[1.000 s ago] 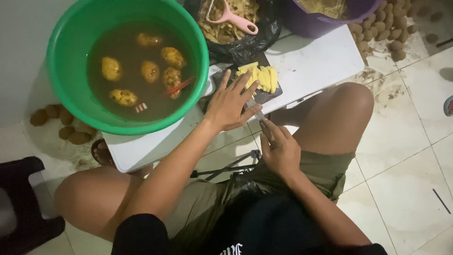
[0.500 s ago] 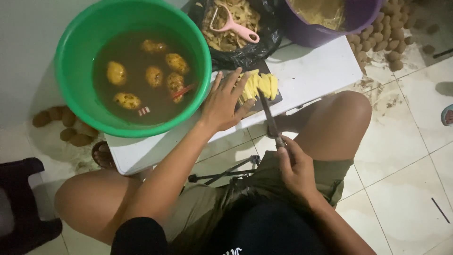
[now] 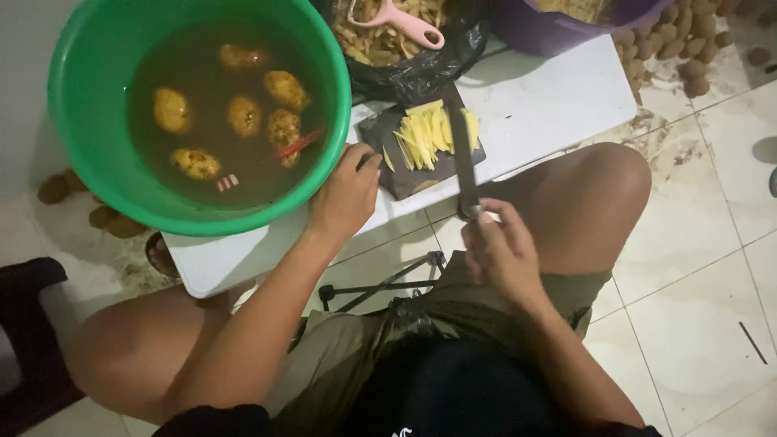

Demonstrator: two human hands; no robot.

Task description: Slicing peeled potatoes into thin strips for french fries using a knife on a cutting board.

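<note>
Far left, floor: several brown unpeeled potatoes point(image 3: 55, 188) beside a dark stool point(image 3: 32, 340). On the low white table point(image 3: 558, 97): 1 round green basin point(image 3: 81, 154) of murky brown water holding 5 peeled yellow potatoes point(image 3: 174, 109) and what may be a red-handled tool point(image 3: 298, 146), half sunk and hard to make out. Left hand point(image 3: 346, 194): curled, fingers drawn together, resting at the near left corner of the cutting board and just beside the basin rim; whether it grips the board edge cannot be told. Centre: 1 small dark rectangular cutting board point(image 3: 413, 174), set at a slant on the table's near edge, bearing a loose fan of thin pale-yellow potato strips point(image 3: 427, 129), cut lengthwise, matt and dry-looking. Behind the board: 1 black plastic bag point(image 3: 421, 69), unmarked, open-topped, filled with peelings, with 1 pink peeler point(image 3: 396, 20) lying on top. Right hand point(image 3: 502, 251): closed around the handle of 1 long dark knife point(image 3: 463, 162), blade laid across the board's right side, touching the strips. Upper right: 1 purple bowl point(image 3: 550, 28), then a heap of brown unpeeled potatoes point(image 3: 680, 40) on the tiled floor point(image 3: 704, 243).
</note>
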